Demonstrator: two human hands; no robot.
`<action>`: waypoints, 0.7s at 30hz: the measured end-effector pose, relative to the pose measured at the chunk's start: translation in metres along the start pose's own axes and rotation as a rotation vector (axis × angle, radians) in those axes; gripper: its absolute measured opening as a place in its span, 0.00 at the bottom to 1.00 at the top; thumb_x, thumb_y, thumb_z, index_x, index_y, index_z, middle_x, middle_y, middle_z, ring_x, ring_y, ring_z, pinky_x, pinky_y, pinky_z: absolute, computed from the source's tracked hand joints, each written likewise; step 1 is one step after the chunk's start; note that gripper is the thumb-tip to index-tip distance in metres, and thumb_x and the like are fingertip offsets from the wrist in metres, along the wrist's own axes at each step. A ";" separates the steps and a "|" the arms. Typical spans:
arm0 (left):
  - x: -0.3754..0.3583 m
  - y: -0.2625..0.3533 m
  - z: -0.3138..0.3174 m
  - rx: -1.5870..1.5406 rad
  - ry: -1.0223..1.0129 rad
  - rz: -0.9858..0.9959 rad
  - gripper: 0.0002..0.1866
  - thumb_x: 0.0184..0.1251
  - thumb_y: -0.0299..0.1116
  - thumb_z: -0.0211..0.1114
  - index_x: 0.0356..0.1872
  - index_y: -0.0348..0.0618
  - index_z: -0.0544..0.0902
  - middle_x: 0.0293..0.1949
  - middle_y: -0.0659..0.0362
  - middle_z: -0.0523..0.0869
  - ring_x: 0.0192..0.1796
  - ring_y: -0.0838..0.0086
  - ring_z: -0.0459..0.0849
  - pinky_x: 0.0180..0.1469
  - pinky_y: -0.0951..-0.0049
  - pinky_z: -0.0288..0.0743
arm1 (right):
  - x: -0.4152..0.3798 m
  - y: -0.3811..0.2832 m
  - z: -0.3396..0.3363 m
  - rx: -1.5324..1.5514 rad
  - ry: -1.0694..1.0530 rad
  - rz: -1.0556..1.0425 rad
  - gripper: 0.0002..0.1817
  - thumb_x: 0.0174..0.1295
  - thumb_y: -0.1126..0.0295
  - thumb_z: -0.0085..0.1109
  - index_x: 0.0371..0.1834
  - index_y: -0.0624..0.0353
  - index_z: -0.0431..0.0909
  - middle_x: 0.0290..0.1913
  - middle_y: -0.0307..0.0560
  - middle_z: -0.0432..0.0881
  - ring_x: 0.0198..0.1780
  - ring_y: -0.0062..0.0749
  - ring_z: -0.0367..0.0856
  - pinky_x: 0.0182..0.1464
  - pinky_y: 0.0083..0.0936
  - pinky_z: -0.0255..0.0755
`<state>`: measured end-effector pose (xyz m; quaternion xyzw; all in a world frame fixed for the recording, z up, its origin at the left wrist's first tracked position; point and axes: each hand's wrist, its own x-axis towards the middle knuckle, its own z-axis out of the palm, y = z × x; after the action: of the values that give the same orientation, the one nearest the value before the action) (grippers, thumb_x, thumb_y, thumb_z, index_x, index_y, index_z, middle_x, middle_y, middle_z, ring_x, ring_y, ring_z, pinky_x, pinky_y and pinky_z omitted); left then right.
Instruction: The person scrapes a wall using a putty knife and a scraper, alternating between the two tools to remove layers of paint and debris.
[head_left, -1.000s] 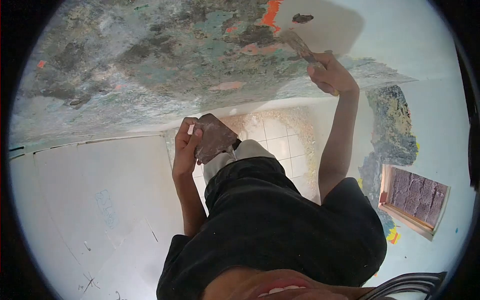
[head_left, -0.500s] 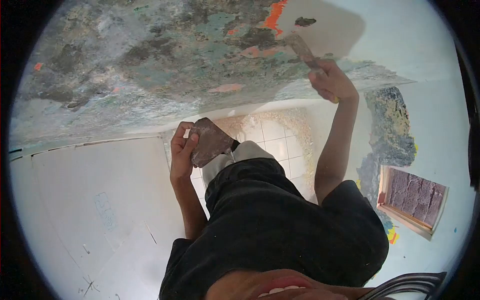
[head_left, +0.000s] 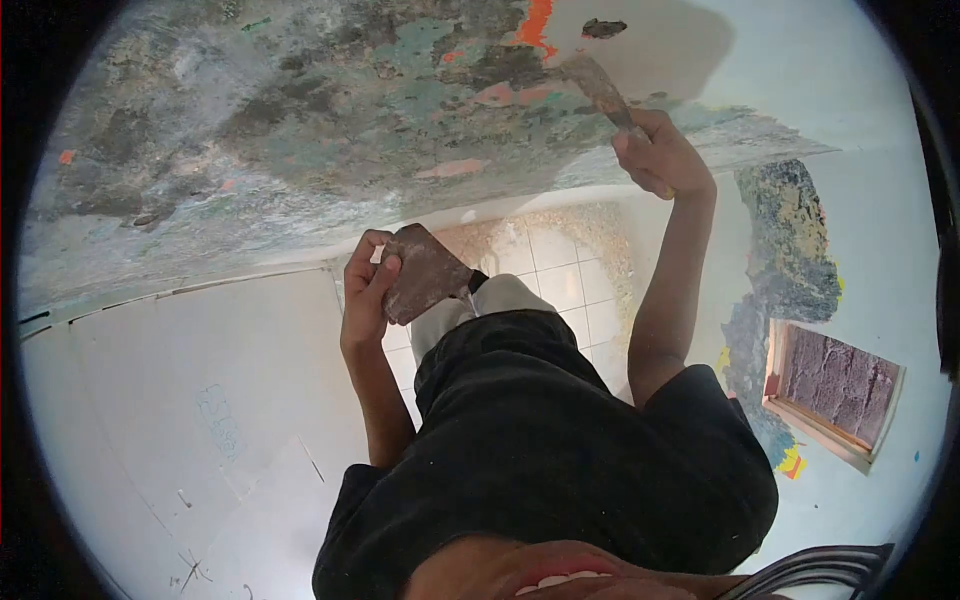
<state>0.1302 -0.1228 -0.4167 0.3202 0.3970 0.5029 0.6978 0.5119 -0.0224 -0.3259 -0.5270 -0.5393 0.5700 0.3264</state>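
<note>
My right hand (head_left: 662, 156) is raised and closed around the handle of a putty knife (head_left: 598, 84). Its blade lies against a mottled grey-green wall surface (head_left: 300, 130) with flaking paint, at the edge of a smooth pale filler patch (head_left: 655, 45). My left hand (head_left: 368, 290) is held lower, in front of my body. It grips a brown, dirt-caked flat blade (head_left: 428, 270) by one edge. My black shirt (head_left: 540, 450) and light trousers (head_left: 480, 305) fill the lower middle.
A white tiled floor (head_left: 560, 285) strewn with debris shows beyond my legs. A white panel (head_left: 190, 400) lies at the left. At the right, a framed opening (head_left: 838, 388) shows rough brick, with a stripped wall patch (head_left: 788, 250) above it.
My right hand dipped slightly, then came back up, sliding the putty knife along the wall. My left hand with the brown blade shifted only a little.
</note>
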 end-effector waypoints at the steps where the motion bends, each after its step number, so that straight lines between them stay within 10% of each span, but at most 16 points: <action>1: 0.002 0.000 0.001 0.004 -0.001 -0.003 0.10 0.71 0.27 0.59 0.50 0.45 0.72 0.33 0.63 0.84 0.30 0.86 0.80 0.30 0.85 0.73 | 0.001 -0.001 -0.002 0.004 -0.019 -0.001 0.11 0.64 0.65 0.65 0.38 0.62 0.78 0.11 0.29 0.66 0.08 0.09 0.57 0.10 0.13 0.52; 21: 0.000 0.001 -0.002 0.020 -0.008 0.026 0.10 0.70 0.28 0.60 0.49 0.45 0.72 0.31 0.63 0.84 0.26 0.87 0.78 0.29 0.85 0.69 | 0.011 0.007 0.000 0.036 -0.021 0.002 0.14 0.65 0.62 0.65 0.31 0.61 0.75 0.12 0.30 0.67 0.08 0.10 0.59 0.09 0.14 0.51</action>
<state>0.1283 -0.1225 -0.4170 0.3342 0.3950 0.5066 0.6897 0.5108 -0.0139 -0.3353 -0.5159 -0.5317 0.5853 0.3295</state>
